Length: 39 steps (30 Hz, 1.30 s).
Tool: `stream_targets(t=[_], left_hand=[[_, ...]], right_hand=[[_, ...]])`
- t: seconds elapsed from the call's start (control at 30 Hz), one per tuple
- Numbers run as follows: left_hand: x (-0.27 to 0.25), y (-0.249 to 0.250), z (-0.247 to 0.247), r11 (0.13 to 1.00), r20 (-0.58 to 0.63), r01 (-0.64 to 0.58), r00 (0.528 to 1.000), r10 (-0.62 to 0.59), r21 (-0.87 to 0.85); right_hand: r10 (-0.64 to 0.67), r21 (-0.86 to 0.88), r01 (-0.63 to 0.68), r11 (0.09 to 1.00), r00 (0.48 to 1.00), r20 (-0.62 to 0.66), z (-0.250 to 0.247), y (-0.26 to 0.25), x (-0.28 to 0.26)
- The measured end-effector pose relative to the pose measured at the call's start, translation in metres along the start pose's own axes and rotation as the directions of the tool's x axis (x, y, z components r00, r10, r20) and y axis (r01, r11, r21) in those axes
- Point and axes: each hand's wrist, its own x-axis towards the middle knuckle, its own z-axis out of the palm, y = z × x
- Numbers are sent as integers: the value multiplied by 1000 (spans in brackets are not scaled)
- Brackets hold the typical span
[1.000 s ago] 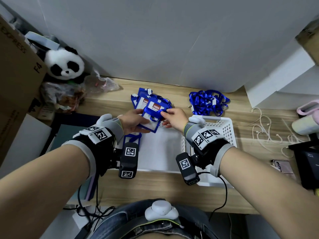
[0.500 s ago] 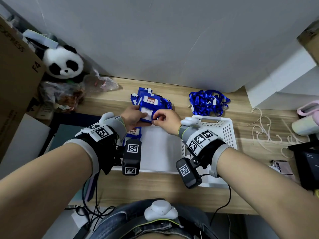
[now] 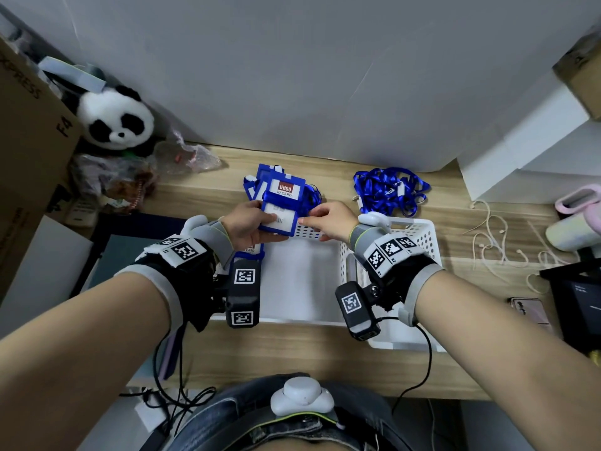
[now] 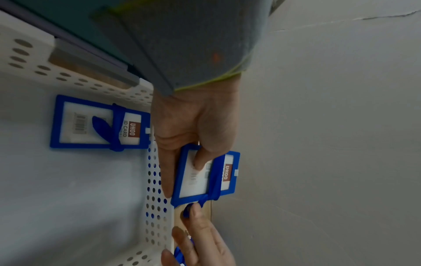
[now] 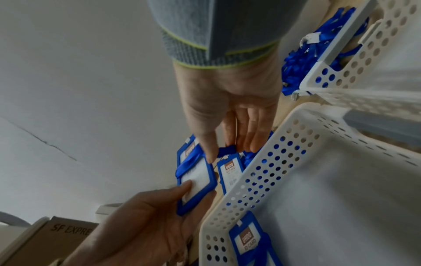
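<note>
1. Gripping the holder [image 3: 281,209], the left hand [image 3: 247,222] has its thumb on the clear front and its fingers curled underneath (the thumb covers part of the barcode).
2. The right hand [image 3: 328,221] sits just right of the holder and pinches the blue strap [image 5: 225,149] between thumb and fingertips. The strap wraps across the holder's middle.
3. The holder hangs tilted in the air between the two hands, above the far rim of the basket [image 3: 305,231] and off the desk [image 3: 208,187].
4. Just behind it lies a pile [image 3: 254,187] of like holders, and the wall [image 3: 292,76] rises close behind the pile.
5. To the right, a heap of lanyards [image 3: 390,190] lies on the desk, apart from the right hand.
6. Below the hands the basket's white floor shows wide toward the person. A second holder [image 4: 95,122] lies flat in its far left corner, under the left wrist.
7. Another basket [image 3: 419,229] stands against the first on the right, beneath the right wrist.
8. A panda [image 3: 117,118] sits far left, well apart from both hands.
</note>
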Motion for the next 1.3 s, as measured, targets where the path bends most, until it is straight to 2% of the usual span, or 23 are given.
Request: stream_targets(t=[0.17, 0.33, 0.4, 0.53, 0.7, 0.93, 1.1, 1.3], left_hand=[[0, -7, -3, 998, 14, 16, 1000, -17, 66], [1, -16, -13, 954, 11, 98, 994, -105, 285], [5, -20, -21, 930, -36, 143, 990, -139, 340], [11, -23, -37, 916, -179, 214, 971, -160, 339], [17, -26, -43, 914, -275, 237, 950, -147, 329], [31, -33, -45, 882, -261, 229, 957, -126, 411], [36, -35, -50, 877, -283, 292, 940, -190, 382], [40, -37, -53, 870, -284, 327, 931, -229, 370]], right_hand=[[5, 171, -3, 985, 1000, -16, 11, -5, -1], [88, 142, -108, 984, 986, 140, 17, 2, 1], [155, 64, -172, 983, 965, 212, 20, 9, 3], [297, -15, -306, 952, 912, 284, 30, 22, 3], [396, -22, -405, 914, 880, 263, 48, 31, 11], [396, -32, -400, 916, 886, 240, 72, 41, 21], [365, -67, -359, 931, 911, 190, 87, 41, 31], [350, -108, -334, 936, 906, 237, 82, 45, 30]])
